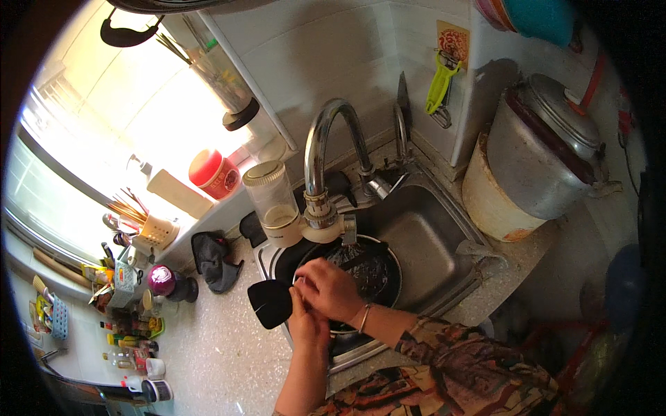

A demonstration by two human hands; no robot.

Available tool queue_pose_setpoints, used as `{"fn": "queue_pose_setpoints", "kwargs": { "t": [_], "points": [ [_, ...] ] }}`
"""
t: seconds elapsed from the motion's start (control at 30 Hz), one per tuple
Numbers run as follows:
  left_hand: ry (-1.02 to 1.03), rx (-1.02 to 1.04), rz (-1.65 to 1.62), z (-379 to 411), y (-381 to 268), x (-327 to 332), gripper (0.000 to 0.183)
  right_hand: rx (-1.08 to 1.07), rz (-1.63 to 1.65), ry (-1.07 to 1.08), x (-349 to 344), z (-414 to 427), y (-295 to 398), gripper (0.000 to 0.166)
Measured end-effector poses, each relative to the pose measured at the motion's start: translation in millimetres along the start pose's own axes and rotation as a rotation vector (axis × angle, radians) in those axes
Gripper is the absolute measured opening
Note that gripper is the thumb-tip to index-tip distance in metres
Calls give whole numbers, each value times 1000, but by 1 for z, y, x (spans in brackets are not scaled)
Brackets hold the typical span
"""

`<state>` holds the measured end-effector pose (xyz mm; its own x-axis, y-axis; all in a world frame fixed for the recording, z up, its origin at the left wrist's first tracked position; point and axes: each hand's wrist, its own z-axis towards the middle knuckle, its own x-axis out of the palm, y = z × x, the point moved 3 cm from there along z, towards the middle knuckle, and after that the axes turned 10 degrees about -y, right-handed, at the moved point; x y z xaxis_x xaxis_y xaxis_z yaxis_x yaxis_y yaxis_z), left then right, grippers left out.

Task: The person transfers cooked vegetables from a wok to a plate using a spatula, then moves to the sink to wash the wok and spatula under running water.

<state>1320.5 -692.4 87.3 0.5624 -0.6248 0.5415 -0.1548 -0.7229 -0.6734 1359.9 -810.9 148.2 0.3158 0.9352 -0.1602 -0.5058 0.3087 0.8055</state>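
Over the left edge of a metal sink [419,244], both of my hands are close together. My left hand [308,318] grips a flat black utensil [270,304], whose broad blade points to the left. My right hand [329,289] touches the fingers of the left one; whether it also grips the utensil is hidden. Under and beside the right hand, a dark round pan [387,270] stands in the sink. Water runs into it from the chrome faucet [314,151], which has a filter with a clear cylinder [274,200].
On the counter at the left lie a grey cloth [216,262] and several bottles [127,343]. A large metal pot [546,156] stands right of the sink in a pale container [491,197]. A green peeler [441,86] hangs on the wall. The faucet rises just beyond my hands.
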Motion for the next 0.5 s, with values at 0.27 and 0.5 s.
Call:
{"fn": "queue_pose_setpoints", "kwargs": {
  "t": [0.27, 0.5],
  "points": [
    [-18, 63, 72, -31, -29, 3, 46, 61, -329, -106, -35, 9, -91, 13],
    [-39, 95, 36, -29, -45, -3, 45, 298, -509, -213, -72, 15, -162, 21]
  ]
}}
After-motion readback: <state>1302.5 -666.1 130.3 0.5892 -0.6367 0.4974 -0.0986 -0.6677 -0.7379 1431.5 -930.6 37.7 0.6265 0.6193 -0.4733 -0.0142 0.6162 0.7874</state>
